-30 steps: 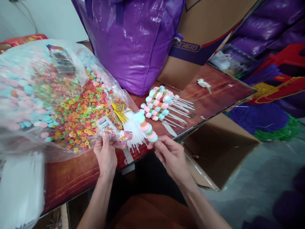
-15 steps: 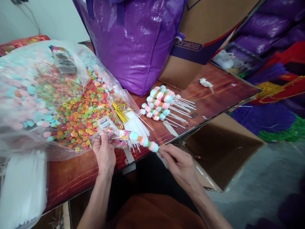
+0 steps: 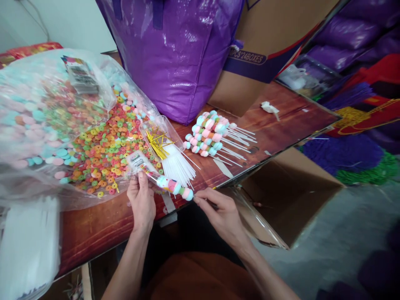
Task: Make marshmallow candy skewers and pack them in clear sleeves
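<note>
The left hand (image 3: 141, 202) is closed in a pinch, thumb pressed down, on a clear plastic sleeve with a colourful printed label (image 3: 152, 175); the right hand (image 3: 221, 210) has thumb and forefinger nipped together at the thin lower stick end of a skewer of pale blue, pink and green puffy pieces (image 3: 186, 193), its other fingers curled. That skewer spans the space between the hands, its upper part inside the sleeve, its lowest blue piece just beside the right fingertips. Beyond the gap between the hands lies a fan of thin white sticks (image 3: 179, 166), with shiny gold twist ties (image 3: 155, 143) behind it. Ahead and left of the left hand spread small orange, red, yellow and green rings (image 3: 103, 154). Ahead of the right hand rests a pile of similar filled skewers (image 3: 208, 135). A large glossy purple bag (image 3: 175, 66) stands beyond both hands; right of the right hand, below the red-brown tabletop (image 3: 96, 233), is an open brown cardboard box (image 3: 290, 200)
</note>
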